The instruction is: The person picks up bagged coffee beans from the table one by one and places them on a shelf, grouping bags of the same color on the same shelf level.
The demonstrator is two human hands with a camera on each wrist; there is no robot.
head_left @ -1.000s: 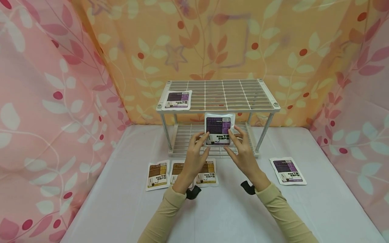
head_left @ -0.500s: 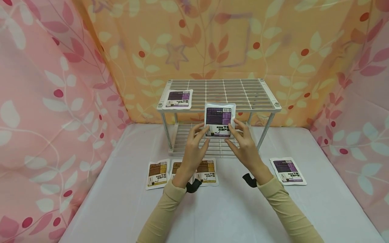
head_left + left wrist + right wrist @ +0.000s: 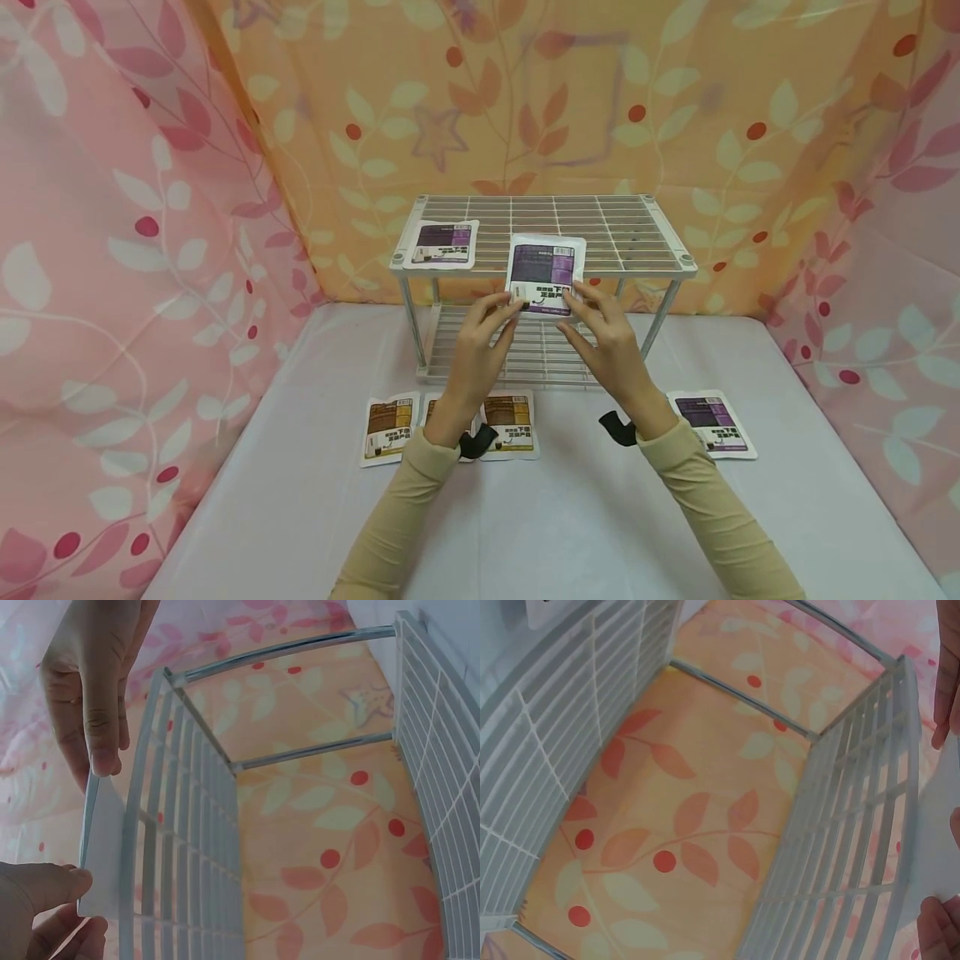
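Both hands hold up a flat white packet with a purple label (image 3: pixel 546 271) in front of the rack's top shelf. My left hand (image 3: pixel 480 342) pinches its lower left edge, and my right hand (image 3: pixel 607 337) pinches the lower right. In the left wrist view the packet (image 3: pixel 105 847) appears edge-on beside the shelf's front rim, between the right hand's fingers above and the left thumb below. The right wrist view catches part of the packet (image 3: pixel 934 832) at its right border. A similar purple packet (image 3: pixel 444 245) lies on the left end of the top shelf.
A two-tier white wire rack (image 3: pixel 637 237) stands at the back of the table (image 3: pixel 555 517). Before it lie three brown-labelled packets, including a left one (image 3: pixel 390 429) and a right one (image 3: pixel 512 423); the left forearm partly covers the middle one. Another purple packet (image 3: pixel 716 425) lies right.
Both hands have raised the packet from below the top shelf's front edge to overlap that edge in the head view. Its top now tips slightly away from upright.
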